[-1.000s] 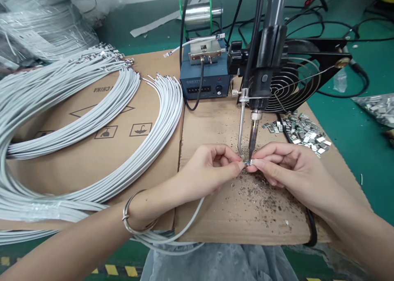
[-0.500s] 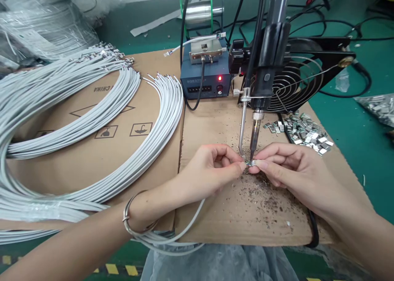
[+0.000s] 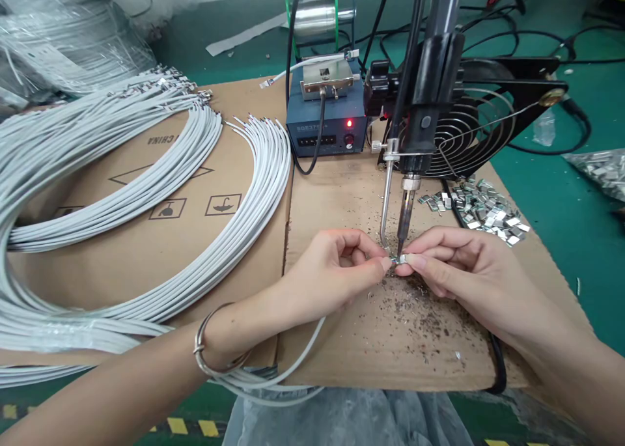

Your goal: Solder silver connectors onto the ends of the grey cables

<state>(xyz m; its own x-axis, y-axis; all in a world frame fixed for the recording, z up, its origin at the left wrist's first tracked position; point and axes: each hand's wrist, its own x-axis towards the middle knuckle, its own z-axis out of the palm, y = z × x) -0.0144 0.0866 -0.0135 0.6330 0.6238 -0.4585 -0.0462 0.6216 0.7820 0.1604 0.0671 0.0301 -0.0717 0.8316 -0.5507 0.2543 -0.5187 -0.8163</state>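
My left hand (image 3: 342, 270) is closed in a pinch on the end of a white cable (image 3: 312, 342), whose length runs down below my wrist. Facing it, my right hand (image 3: 454, 264) pinches a small metal connector (image 3: 403, 259) between thumb and forefinger. Cable end and connector meet under the tip of a soldering iron (image 3: 403, 218), clamped upright in a black stand. A thin metal solder feed tube (image 3: 385, 202) comes down beside the iron, its end close to my left fingertips. My fingers hide most of the joint.
Bundled white cables (image 3: 234, 257) cover the cardboard (image 3: 322, 205) at left. Behind stand a blue soldering station (image 3: 325, 124) with a red light, a solder spool (image 3: 315, 19) and a black fan (image 3: 469, 120). Loose connectors (image 3: 488, 211) lie in a pile at right.
Almost nothing differs. Both hands keep their pinch under the iron tip; the view has shifted very slightly.
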